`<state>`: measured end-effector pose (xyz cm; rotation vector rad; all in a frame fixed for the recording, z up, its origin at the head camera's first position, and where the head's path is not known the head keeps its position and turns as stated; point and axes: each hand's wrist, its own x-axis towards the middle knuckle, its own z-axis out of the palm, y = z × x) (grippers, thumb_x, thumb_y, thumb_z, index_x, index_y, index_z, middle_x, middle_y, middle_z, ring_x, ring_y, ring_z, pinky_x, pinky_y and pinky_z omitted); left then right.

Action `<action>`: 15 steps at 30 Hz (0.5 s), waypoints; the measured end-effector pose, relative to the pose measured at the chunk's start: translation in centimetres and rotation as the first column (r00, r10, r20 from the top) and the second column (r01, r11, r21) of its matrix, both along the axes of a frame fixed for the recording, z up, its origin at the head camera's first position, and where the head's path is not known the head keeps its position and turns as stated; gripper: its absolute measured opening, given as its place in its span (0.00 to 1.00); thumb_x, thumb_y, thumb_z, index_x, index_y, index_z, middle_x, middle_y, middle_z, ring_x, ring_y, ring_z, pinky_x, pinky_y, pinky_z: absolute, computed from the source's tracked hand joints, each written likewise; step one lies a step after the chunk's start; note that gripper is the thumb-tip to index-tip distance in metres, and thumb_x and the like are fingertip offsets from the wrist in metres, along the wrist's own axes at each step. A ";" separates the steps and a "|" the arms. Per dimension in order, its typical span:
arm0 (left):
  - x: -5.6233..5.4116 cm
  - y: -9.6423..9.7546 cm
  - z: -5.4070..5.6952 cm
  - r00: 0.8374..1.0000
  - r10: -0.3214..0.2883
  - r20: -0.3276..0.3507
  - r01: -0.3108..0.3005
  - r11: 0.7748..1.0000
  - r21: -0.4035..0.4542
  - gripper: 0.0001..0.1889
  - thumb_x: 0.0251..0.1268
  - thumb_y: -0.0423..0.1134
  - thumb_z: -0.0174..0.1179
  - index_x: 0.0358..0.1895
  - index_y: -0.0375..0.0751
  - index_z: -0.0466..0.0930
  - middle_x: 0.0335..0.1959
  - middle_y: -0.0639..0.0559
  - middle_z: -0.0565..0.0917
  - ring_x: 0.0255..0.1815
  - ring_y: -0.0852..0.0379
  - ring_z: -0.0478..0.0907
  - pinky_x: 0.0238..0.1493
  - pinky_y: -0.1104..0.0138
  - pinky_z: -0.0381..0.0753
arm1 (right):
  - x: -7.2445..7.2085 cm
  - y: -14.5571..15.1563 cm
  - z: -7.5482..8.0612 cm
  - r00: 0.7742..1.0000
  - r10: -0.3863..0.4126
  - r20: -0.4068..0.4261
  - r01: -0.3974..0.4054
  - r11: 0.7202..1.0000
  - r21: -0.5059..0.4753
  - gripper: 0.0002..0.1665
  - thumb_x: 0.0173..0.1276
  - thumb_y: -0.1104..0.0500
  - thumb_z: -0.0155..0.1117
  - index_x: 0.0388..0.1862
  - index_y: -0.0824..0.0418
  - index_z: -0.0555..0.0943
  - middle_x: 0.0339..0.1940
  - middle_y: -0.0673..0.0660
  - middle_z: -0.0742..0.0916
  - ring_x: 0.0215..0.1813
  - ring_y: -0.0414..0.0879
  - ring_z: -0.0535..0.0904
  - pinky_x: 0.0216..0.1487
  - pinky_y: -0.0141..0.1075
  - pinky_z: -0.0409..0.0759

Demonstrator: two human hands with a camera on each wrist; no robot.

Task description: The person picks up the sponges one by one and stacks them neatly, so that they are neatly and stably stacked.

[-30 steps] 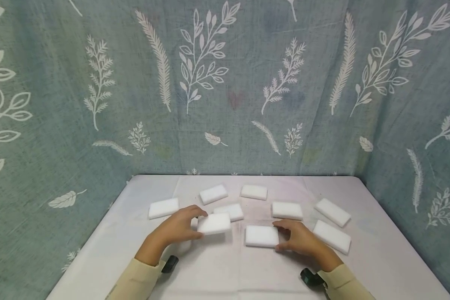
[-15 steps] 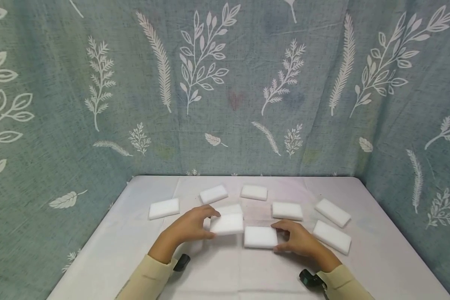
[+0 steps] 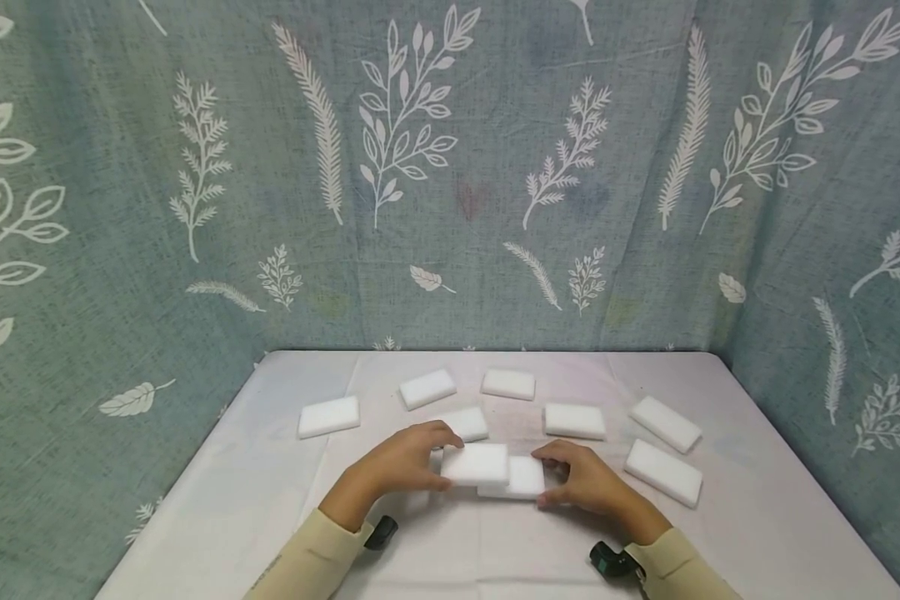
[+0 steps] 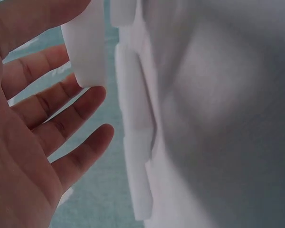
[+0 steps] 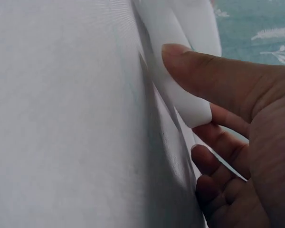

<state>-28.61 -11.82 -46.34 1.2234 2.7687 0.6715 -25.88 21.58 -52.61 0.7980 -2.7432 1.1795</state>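
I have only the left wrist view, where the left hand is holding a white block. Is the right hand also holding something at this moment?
Observer: Yes. In the head view, the right hand grips the right end of a second white block.
Operator: Thank you. Is some part of that block hidden?
Observer: Yes, the first white block, held by the left hand, covers part of its left side in the head view.
Operator: And what lies just beyond the right hand?
Observer: A third white block, which no hand is touching.
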 end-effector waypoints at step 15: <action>-0.2 2.0 -0.6 0.999 -0.039 -0.016 0.039 0.999 0.026 0.27 0.49 0.50 0.75 0.54 0.51 0.80 0.51 0.63 0.77 0.52 0.63 0.74 0.54 0.64 0.75 | 0.0 -0.6 -0.1 1.000 0.002 -0.023 -0.001 1.000 0.020 0.40 0.41 0.48 0.85 0.55 0.57 0.82 0.50 0.44 0.81 0.49 0.43 0.77 0.53 0.41 0.76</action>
